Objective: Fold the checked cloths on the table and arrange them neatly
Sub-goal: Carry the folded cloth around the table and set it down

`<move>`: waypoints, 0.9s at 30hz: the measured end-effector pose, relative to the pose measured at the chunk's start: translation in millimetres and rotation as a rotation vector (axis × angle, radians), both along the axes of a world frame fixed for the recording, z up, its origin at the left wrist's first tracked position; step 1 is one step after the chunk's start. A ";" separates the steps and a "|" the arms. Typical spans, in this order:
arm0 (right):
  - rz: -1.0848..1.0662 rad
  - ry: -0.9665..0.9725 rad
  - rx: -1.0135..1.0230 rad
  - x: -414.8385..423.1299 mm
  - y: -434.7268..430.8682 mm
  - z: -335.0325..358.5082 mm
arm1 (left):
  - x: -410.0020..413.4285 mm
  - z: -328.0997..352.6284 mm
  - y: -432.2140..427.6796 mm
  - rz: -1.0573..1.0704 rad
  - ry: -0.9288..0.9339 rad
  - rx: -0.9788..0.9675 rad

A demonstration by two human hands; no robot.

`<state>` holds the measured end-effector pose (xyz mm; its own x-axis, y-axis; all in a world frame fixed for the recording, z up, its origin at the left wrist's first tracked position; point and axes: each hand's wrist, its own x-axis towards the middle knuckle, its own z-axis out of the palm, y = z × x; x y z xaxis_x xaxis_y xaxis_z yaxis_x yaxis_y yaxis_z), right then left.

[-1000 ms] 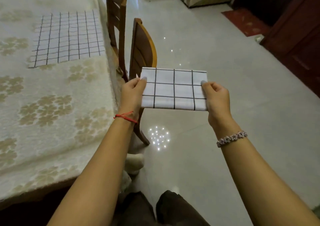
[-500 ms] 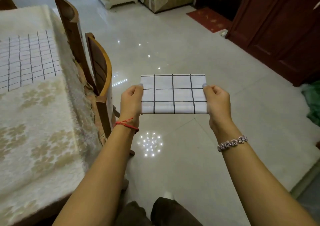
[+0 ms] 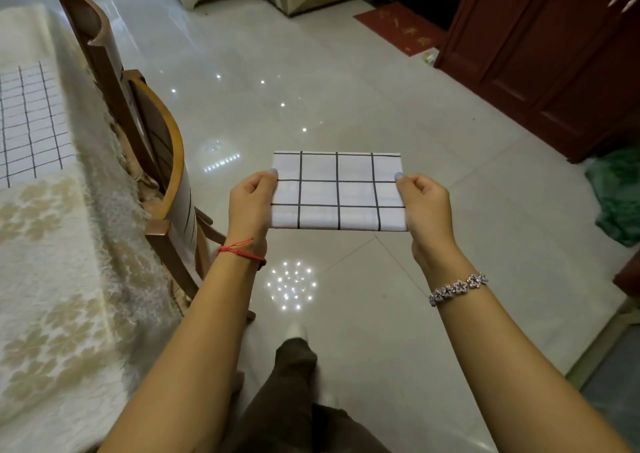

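Folded cloth (image 3: pixel 337 191): white, black grid lines. Second checked cloth (image 3: pixel 31 123) on table: same white with black grid. Tablecloth (image 3: pixel 52 262): cream, beige flower motifs. Chairs (image 3: pixel 156 147): orange-brown wood. Floor (image 3: pixel 346 88): glossy pale grey tile. Cabinet (image 3: pixel 554 54): dark red-brown. Mat (image 3: pixel 398 28): red. Wrist string (image 3: pixel 242 250): red. Bracelet (image 3: pixel 457 288): silvery. Trousers (image 3: pixel 294 400): dark brown.

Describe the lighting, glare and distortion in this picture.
Head view: dim, warm indoor light; bright lamp reflections glare off the glossy floor; wide-angle lens bows the chair and table at the left; the cloth held by the left hand and right hand is sharp.
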<state>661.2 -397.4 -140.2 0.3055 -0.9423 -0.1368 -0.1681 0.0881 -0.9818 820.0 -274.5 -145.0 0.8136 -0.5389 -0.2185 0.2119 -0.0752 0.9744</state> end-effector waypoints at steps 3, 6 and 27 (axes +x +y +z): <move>-0.008 -0.007 0.000 20.8 -19.8 -1.9 | 18.1 1.2 -21.4 -0.001 -0.025 0.006; -0.009 -0.018 -0.001 51.7 -45.5 -0.4 | 45.4 3.2 -47.2 0.016 -0.050 -0.002; 0.016 -0.038 -0.019 259.0 -221.5 11.5 | 241.9 13.2 -216.9 0.100 -0.058 -0.024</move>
<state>920.2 -618.9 -128.7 0.3254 -0.9395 -0.1073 -0.1320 0.0672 -0.9890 1061.9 -491.4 -131.8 0.8744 -0.4590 -0.1571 0.1602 -0.0327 0.9866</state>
